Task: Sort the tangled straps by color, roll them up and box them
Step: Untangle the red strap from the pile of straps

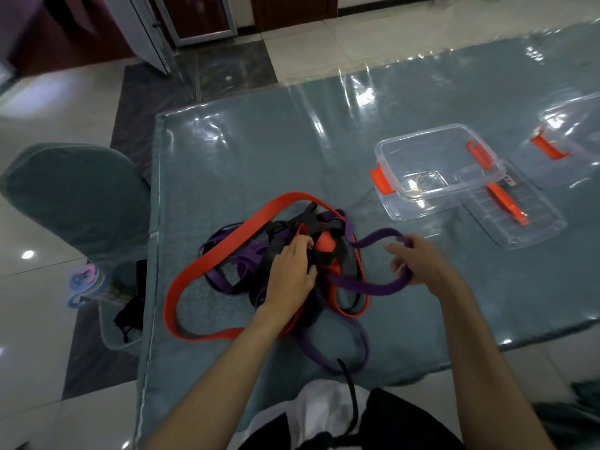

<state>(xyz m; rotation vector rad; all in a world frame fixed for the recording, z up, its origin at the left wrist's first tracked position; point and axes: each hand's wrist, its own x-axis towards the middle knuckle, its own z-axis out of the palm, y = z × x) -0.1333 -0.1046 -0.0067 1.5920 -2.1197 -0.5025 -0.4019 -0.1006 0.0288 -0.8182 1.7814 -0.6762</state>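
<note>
A tangle of straps lies on the teal table (259, 151): an orange strap (201, 264) looping wide to the left, a purple strap (367, 284) and a black strap (285, 227) knotted through the middle. My left hand (290, 274) rests on the centre of the tangle, fingers curled into the black and orange straps. My right hand (418, 263) holds a loop of the purple strap pulled out to the right. A clear box with orange latches (435, 160) stands open at the right, nothing in it.
A clear lid with an orange handle (513, 209) lies beside the box. A second clear box (565, 141) sits at the far right. A teal-covered chair (78, 196) stands left of the table. A black cord (350, 391) hangs near my lap.
</note>
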